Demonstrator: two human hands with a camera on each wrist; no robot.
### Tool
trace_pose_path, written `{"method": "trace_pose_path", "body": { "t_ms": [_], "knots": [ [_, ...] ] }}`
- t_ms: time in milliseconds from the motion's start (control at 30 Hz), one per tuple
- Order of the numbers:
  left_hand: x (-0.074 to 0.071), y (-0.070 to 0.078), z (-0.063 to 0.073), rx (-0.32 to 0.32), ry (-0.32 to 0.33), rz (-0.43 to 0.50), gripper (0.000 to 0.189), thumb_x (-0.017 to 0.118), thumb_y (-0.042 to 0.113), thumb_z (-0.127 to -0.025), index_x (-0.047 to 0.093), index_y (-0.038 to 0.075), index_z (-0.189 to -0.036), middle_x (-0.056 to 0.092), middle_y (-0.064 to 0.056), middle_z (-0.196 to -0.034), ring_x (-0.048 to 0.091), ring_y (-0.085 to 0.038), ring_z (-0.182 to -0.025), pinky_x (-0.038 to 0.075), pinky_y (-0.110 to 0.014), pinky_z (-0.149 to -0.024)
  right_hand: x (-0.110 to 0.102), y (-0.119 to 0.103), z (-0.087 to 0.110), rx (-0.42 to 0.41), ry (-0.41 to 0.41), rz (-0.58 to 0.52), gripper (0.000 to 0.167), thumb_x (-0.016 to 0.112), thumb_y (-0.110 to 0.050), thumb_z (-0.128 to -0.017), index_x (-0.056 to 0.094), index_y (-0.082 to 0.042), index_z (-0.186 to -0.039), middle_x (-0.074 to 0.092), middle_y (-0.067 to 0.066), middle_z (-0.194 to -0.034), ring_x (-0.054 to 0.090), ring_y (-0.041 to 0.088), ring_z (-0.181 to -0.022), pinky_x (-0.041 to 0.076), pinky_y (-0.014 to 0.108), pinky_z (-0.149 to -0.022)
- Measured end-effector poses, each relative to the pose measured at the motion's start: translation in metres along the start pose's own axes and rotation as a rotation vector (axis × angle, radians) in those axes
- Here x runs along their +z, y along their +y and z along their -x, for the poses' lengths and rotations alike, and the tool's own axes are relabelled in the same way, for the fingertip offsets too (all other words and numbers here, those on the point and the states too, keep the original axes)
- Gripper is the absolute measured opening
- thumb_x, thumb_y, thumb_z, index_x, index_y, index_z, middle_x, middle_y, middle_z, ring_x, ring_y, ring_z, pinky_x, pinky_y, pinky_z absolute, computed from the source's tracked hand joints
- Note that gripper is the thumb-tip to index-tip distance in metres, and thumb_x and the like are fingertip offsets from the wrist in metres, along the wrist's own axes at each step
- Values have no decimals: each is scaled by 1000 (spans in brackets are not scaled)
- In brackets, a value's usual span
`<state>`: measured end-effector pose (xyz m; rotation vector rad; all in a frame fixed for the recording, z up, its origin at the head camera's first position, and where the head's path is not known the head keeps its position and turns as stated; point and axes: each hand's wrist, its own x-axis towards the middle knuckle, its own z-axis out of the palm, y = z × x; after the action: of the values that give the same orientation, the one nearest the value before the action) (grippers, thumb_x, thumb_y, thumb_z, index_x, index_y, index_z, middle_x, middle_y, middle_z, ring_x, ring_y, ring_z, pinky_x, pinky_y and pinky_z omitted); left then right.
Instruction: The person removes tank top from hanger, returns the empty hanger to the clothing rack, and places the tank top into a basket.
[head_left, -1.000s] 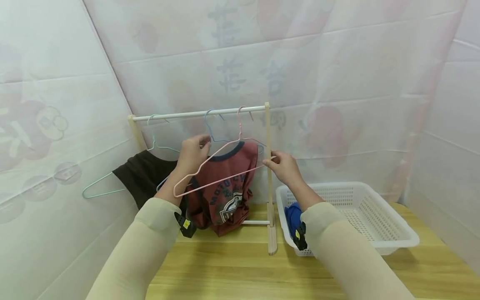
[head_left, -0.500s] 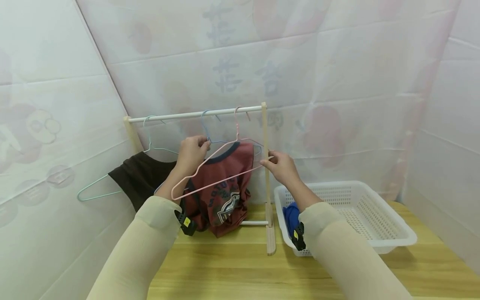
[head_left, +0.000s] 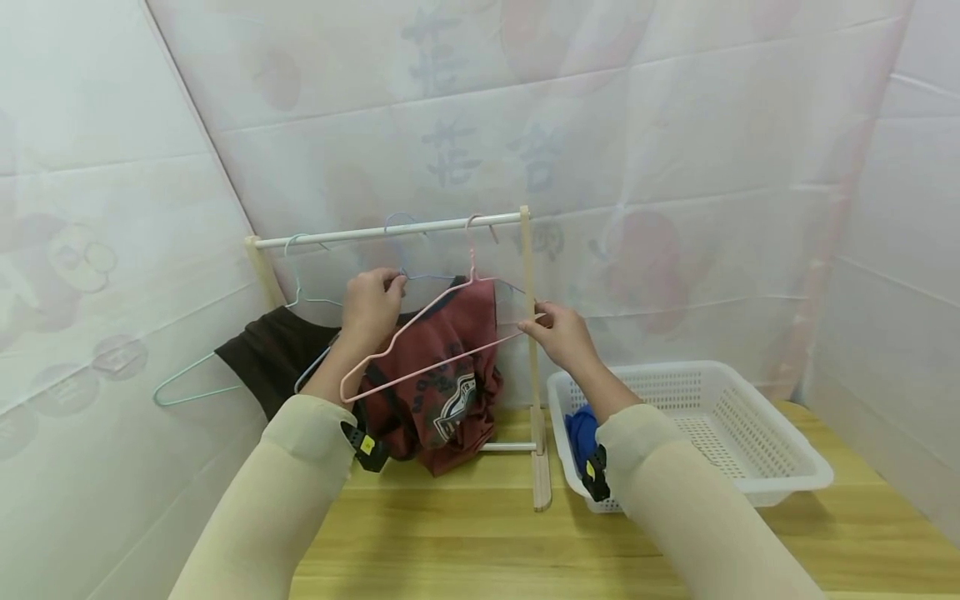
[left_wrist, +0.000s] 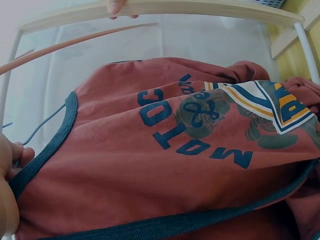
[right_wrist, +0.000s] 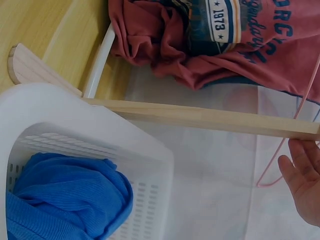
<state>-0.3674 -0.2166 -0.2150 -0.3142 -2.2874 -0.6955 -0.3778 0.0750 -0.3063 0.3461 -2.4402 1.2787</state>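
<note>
My left hand (head_left: 371, 304) pinches a blue wire hanger (head_left: 431, 277) near its neck, below the rail. On that hanger is a red sweatshirt (head_left: 456, 323) with a dark neckband and printed letters; its front fills much of the left wrist view. The blue hanger's hook is turned at the rail, and its left arm shows beside my wrist. My right hand (head_left: 562, 333) grips the right wooden post (head_left: 527, 267) of the small clothes rack, thumb in front and fingers behind. A bare pink hanger (head_left: 473, 268) hangs on the rail, in front of the sweatshirt.
At the rail's left end a mint hanger (head_left: 297, 287) carries a dark brown garment (head_left: 262, 346). Right of the rack, a white plastic basket (head_left: 813, 475) holds a blue garment (right_wrist: 75, 195). The rack stands on a wooden table (head_left: 465, 542) before a printed cloth wall.
My left hand has moved left along the rail with the blue hanger and the sweatshirt's collar, and the hook has turned. My right hand stays on the post.
</note>
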Motion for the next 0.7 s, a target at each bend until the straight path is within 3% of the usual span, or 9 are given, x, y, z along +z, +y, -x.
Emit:
{"method": "trace_pose_path", "body": {
  "t_ms": [367, 600, 700],
  "knots": [
    [-16, -1, 1, -15, 127, 9, 25, 59, 21, -99, 74, 2, -104, 76, -11, -89, 71, -27, -82, 52, -41, -69, 3, -3, 1, -12, -2, -6, 48, 65, -34, -95, 58, -8, -134, 69, 16, -115, 66, 31, -104, 54, 47, -85],
    [-15, -7, 11, 0, 82, 36, 25, 59, 21, -99, 74, 1, -101, 75, -10, -85, 68, -25, -71, 47, -34, -59, 0, -6, 1, -15, 5, 0, 46, 65, -35, -95, 59, -9, -133, 69, 16, -115, 66, 32, -104, 54, 47, -84],
    [-11, -11, 17, -5, 55, 44, 24, 59, 19, -98, 74, 0, -101, 75, -11, -84, 68, -26, -70, 51, -36, -63, 0, -6, 0, -20, 9, 5, 45, 65, -35, -95, 60, -9, -132, 69, 16, -114, 66, 32, -102, 54, 47, -83]
  ]
}}
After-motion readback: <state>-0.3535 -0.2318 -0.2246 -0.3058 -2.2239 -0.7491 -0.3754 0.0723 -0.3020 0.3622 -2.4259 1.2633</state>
